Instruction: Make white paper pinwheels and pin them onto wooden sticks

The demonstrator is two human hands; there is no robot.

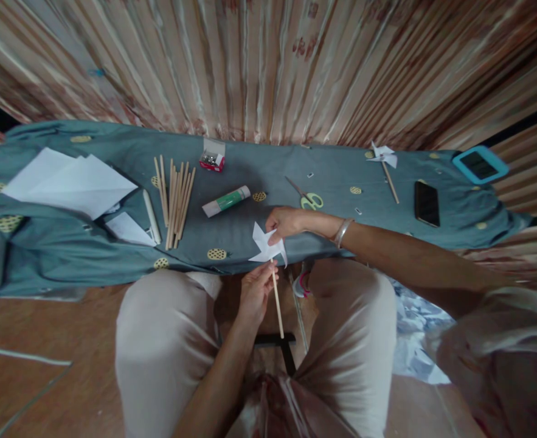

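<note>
A white paper pinwheel [263,246] is held at the near edge of the cloth-covered table. My right hand [285,224] pinches it near its centre, fingers closed on the paper. Just below, my left hand [255,291] is closed around the upper part of a thin wooden stick [277,307], which slants down between my knees. The stick's top end meets the pinwheel; how they join is hidden. Beyond my right hand lie scissors [312,200] with light green handles. A green and white glue stick [226,201] rests to the left of them.
Several wooden sticks [177,204] lie left, beside a white pen-like tool [151,216] and white paper sheets [74,182]. A small red box [212,156] of metal pins stands behind. Rightward are another pinwheel [384,156], a phone [427,204] and a blue-framed device [480,164]. A curtain [259,73] hangs behind.
</note>
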